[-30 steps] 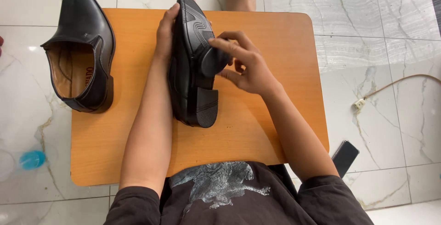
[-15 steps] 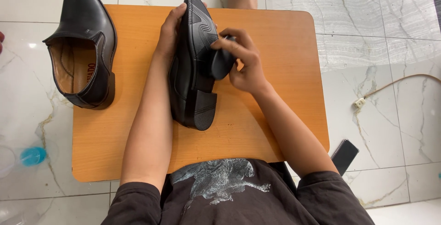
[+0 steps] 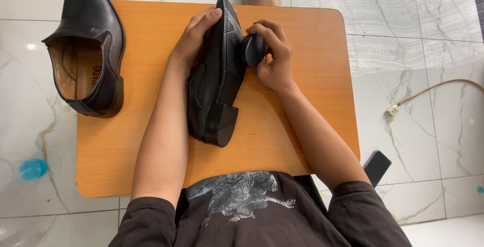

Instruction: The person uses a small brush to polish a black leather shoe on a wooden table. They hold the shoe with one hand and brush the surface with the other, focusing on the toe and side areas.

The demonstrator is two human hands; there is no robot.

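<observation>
Shoe [image 3: 214, 83] stood on its side on the wooden table [image 3: 312, 126].
Left hand [image 3: 194, 38] gripped its toe to keep it steady while the right hand [image 3: 272, 58] squeezed a dark round sponge [image 3: 253, 49] against the sole.

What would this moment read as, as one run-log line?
left hand: steadies black shoe on its side | right hand: presses dark round applicator on its sole | second shoe: upright, table left edge
</observation>
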